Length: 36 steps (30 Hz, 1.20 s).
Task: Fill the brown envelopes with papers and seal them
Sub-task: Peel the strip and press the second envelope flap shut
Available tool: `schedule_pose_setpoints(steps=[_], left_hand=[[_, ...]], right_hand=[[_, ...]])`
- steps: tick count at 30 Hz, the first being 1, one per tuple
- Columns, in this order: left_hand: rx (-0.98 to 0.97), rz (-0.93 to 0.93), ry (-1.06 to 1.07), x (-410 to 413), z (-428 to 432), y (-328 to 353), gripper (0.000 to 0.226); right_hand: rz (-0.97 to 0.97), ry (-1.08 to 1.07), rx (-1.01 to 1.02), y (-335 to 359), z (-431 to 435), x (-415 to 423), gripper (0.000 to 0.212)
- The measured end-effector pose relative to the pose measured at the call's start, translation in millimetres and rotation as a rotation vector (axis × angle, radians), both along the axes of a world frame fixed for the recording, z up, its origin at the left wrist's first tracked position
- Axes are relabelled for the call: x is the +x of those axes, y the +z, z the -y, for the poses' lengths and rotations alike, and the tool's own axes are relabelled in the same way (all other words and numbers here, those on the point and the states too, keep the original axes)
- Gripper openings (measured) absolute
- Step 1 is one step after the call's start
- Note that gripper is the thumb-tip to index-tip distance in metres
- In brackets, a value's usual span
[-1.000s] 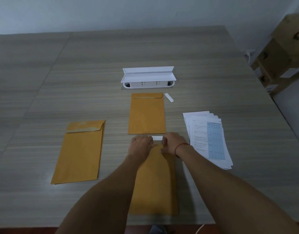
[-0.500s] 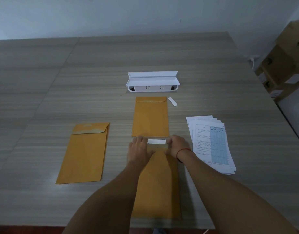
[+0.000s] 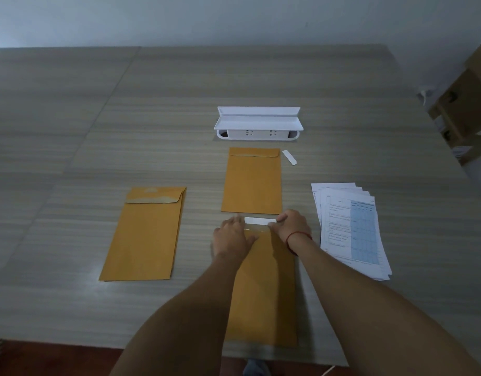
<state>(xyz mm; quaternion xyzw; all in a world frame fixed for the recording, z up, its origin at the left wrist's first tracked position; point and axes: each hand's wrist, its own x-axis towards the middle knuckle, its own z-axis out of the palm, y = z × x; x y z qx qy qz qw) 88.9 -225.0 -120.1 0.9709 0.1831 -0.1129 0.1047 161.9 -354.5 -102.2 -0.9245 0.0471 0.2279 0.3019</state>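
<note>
A brown envelope (image 3: 263, 289) lies lengthwise in front of me, with its flap end away from me. Along that flap runs a white strip (image 3: 259, 220). My left hand (image 3: 232, 237) presses flat on the envelope's top left corner. My right hand (image 3: 292, 226) pinches the strip's right end with curled fingers. A second brown envelope (image 3: 252, 183), flap folded down, lies just beyond. A third envelope (image 3: 147, 234) lies to the left with its flap creased over. A fanned stack of printed papers (image 3: 350, 229) sits to the right.
A white socket box with a raised lid (image 3: 258, 123) is set into the wooden table (image 3: 98, 118) behind the envelopes. A loose white strip (image 3: 289, 157) lies beside the far envelope. Cardboard boxes (image 3: 467, 99) stand past the table's right edge.
My hands have moved slightly apart at the envelope's flap, so more of the white strip shows between them. The other envelopes and the papers have not moved.
</note>
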Motion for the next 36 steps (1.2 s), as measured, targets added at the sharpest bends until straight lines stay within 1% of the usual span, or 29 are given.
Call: schedule_pose_setpoints(steps=[2, 5, 8, 12, 15, 17, 18, 21, 22, 23, 25, 26, 28, 30, 31, 33, 34, 36], left_hand=[[0.004, -0.005, -0.004, 0.1, -0.5, -0.6, 0.065], [-0.004, -0.003, 0.002, -0.3, -1.4, -0.4, 0.064], [-0.010, -0.010, 0.022, -0.5, -1.0, 2.4, 0.063], [-0.024, -0.033, 0.027, -1.4, -0.1, 5.8, 0.067], [-0.051, -0.040, 0.032, -1.6, 0.4, 7.3, 0.063], [-0.059, -0.056, 0.047, -2.2, 1.3, 8.0, 0.063], [-0.057, -0.058, 0.050, -1.9, 2.2, 8.3, 0.062], [-0.033, -0.052, 0.041, 2.4, 4.9, 14.7, 0.054], [-0.018, -0.060, 0.020, 5.1, 5.0, 18.7, 0.052], [-0.006, -0.070, -0.008, 8.8, 4.9, 22.2, 0.053], [-0.001, -0.085, -0.066, 15.8, 3.2, 26.2, 0.062], [-0.006, -0.085, -0.094, 18.5, 2.4, 27.4, 0.066], [-0.029, -0.082, -0.138, 23.3, -0.5, 26.1, 0.070], [-0.062, -0.074, -0.156, 27.2, -4.7, 23.0, 0.072], [-0.087, -0.069, -0.156, 29.3, -7.1, 22.1, 0.074], [-0.135, -0.058, -0.148, 33.5, -11.0, 21.5, 0.075], [-0.147, -0.050, -0.146, 35.5, -12.4, 21.8, 0.075], [-0.141, -0.033, -0.148, 39.2, -13.1, 22.5, 0.074]], right_hand=[[-0.002, -0.020, -0.001, -0.6, -2.3, 1.3, 0.009], [-0.005, -0.005, -0.024, 0.7, -4.4, 1.2, 0.010], [0.017, 0.092, -0.043, 4.2, -2.1, -2.7, 0.010], [0.065, 0.247, -0.002, 7.3, 7.3, -10.9, 0.010], [0.068, 0.266, 0.063, 9.9, 21.1, -13.4, 0.007], [0.070, 0.148, 0.143, 11.1, 30.1, -12.3, 0.004], [0.077, 0.042, 0.187, 11.6, 33.4, -9.2, 0.003], [0.081, -0.340, 0.260, 12.4, 32.8, 6.2, 0.014], [0.074, -0.437, 0.277, 12.8, 30.0, 12.0, 0.017], [0.060, -0.515, 0.303, 13.2, 26.2, 17.7, 0.019], [0.015, -0.630, 0.370, 13.4, 16.4, 29.8, 0.017], [-0.005, -0.676, 0.398, 14.9, 11.8, 36.5, 0.016], [-0.032, -0.773, 0.444, 18.7, 3.0, 52.1, 0.028], [-0.039, -0.867, 0.474, 22.8, -3.0, 67.0, 0.031], [-0.041, -0.891, 0.475, 23.8, -4.1, 72.7, 0.027], [-0.049, -0.867, 0.441, 24.0, -4.9, 80.6, 0.011], [-0.045, -0.844, 0.425, 22.0, -4.4, 82.9, 0.008], [-0.033, -0.792, 0.400, 13.7, -2.0, 83.9, 0.010]])
